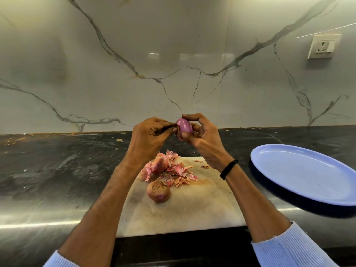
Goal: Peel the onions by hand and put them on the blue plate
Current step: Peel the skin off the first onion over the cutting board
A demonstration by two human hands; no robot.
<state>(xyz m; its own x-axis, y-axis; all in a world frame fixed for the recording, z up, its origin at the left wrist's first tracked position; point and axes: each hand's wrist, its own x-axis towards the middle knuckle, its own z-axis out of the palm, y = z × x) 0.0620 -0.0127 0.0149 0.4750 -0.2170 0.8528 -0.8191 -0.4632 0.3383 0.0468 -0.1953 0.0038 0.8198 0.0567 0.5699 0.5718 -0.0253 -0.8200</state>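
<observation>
Head view. The pale cutting board (192, 209) lay at lower centre on the dark counter (57, 170), its near edge close to the counter's front edge. Bare counter stretched to the left of the frame. One blue plate (308, 174) sat just right of the board, not touching it, and was cut off by the right frame edge. There were three onions. Two unpeeled onions (159, 190) rested on the board by one heap of loose skins (179, 172). The held onion (184, 126), purple and glossy, was raised above the board's far edge at centre frame. The right grip (202, 135) was curled round it, and the left grip (152, 135) pinched its left end, where a scrap of skin showed. The plate held nothing.
</observation>
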